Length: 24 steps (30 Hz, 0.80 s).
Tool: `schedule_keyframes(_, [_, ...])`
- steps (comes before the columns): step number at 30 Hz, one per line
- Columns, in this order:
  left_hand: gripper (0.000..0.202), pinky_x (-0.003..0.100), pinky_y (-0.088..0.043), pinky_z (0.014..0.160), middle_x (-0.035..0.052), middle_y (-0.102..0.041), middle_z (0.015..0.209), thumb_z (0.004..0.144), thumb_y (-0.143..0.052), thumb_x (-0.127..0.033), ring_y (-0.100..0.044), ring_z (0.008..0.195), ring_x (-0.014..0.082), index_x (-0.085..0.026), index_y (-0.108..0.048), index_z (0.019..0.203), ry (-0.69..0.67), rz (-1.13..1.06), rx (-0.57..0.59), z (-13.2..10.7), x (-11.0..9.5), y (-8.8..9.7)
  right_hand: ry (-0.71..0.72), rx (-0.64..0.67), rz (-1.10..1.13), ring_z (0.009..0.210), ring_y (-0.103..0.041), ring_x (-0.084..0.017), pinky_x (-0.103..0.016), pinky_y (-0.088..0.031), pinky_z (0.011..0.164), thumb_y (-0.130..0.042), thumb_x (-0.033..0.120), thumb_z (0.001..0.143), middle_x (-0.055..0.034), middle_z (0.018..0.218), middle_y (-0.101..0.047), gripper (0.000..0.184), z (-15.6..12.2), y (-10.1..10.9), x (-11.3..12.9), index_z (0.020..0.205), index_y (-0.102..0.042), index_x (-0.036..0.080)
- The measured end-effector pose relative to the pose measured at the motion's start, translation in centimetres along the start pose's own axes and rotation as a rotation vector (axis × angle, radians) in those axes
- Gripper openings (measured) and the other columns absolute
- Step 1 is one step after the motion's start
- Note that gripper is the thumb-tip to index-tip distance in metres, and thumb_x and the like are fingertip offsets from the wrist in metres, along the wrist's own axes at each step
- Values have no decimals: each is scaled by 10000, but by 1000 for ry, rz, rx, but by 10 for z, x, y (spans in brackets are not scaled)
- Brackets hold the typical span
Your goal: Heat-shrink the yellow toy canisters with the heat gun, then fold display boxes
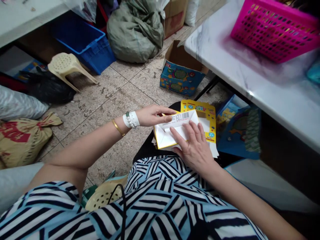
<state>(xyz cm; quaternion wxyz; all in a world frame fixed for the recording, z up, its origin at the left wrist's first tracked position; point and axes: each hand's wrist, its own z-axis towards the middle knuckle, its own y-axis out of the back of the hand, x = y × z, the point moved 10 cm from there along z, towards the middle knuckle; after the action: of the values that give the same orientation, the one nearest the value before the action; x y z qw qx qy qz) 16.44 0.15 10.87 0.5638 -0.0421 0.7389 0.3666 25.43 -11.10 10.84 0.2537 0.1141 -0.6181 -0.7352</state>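
Observation:
A small cardboard box (168, 133), white with yellow edges and a printed barcode, rests on my lap with its folded end turned up. My left hand (153, 115) grips its far left edge, the thumb on the printed flap and the fingers along the rim. Across the white flaps lies my right hand (196, 143), fingers spread and pressing flat; its thumb is partly tucked at the near edge. Under and behind the box is a yellow printed carton (211, 116) with a cut-out window, flat on my lap.
A marble-patterned table (212, 33) at right bears a pink basket (272, 30). On the floor stand an open blue printed carton (180, 78), a blue crate (87, 46), a cream stool (62, 63) and a large grey-green sack (135, 30). More sacks (22, 140) lie at left.

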Motion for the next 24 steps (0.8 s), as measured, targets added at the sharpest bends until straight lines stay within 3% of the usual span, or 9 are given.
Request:
schedule_keyframes(2, [489, 318, -486, 934, 98, -631, 1310, 918, -534, -497, -610, 1136, 237, -195, -626, 1291, 66, -215, 7, 2, 9, -7, -12, -38, 48, 1453, -140, -450, -673, -140, 1151, -627, 608, 830, -150, 1590, -171, 806, -1, 4, 1, 1509, -344, 281])
schedule_keyframes(4, [489, 308, -507, 890, 82, -678, 1233, 897, -555, -544, -640, 1067, 230, -205, -671, 1230, 141, -356, -22, 3, 19, -15, -29, -86, 103, 1463, -95, -456, -687, -104, 1146, -566, 657, 844, -103, 1630, -55, 774, -4, 9, 1, 1504, -352, 315])
schedule_keyframes(7, [514, 290, -537, 742, 102, -749, 980, 851, -588, -606, -679, 862, 216, -162, -752, 1051, 276, -512, -87, 1, 40, -32, -168, -196, 167, 1476, -47, -439, -699, -85, 1138, -483, 527, 939, -35, 1642, 21, 580, -14, 16, -13, 1485, -372, 365])
schedule_keyframes(10, [598, 285, -527, 633, 130, -748, 878, 784, -617, -681, -673, 748, 216, -126, -770, 943, 372, -628, -140, -4, 55, -46, -375, -289, 244, 1483, -19, -422, -680, -150, 1142, -537, 486, 921, -100, 1633, 60, 739, -28, 19, -35, 1552, -216, 272])
schedule_keyframes(13, [625, 298, -535, 721, 144, -731, 1052, 762, -633, -693, -678, 875, 225, -134, -757, 1012, 321, -665, -263, -11, 47, -39, -487, -247, 353, 1485, -120, -368, -612, -246, 1152, -571, 491, 900, -177, 1615, -86, 865, -36, 11, -51, 1565, -114, 181])
schedule_keyframes(17, [575, 311, -521, 835, 150, -692, 1180, 790, -659, -623, -659, 1005, 235, -132, -734, 1078, 242, -586, -396, -28, 27, -31, -539, -161, 487, 1435, -302, -324, -562, -315, 1144, -587, 496, 881, -155, 1566, -299, 859, -37, 3, -62, 1559, -145, 206])
schedule_keyframes(20, [510, 304, -523, 825, 133, -716, 1120, 826, -646, -575, -668, 985, 231, -130, -733, 1058, 245, -501, -447, -39, 25, -40, -616, -145, 595, 1353, -437, -325, -540, -398, 1092, -625, 501, 845, -152, 1537, -364, 901, -37, -5, -69, 1558, -154, 216])
schedule_keyframes(24, [440, 293, -541, 760, 109, -751, 941, 847, -640, -538, -694, 852, 211, -117, -747, 918, 213, -429, -548, -48, 21, -46, -709, -151, 769, 1267, -527, -321, -521, -438, 1057, -636, 491, 835, -141, 1473, -463, 811, -40, -11, -73, 1516, -292, 217])
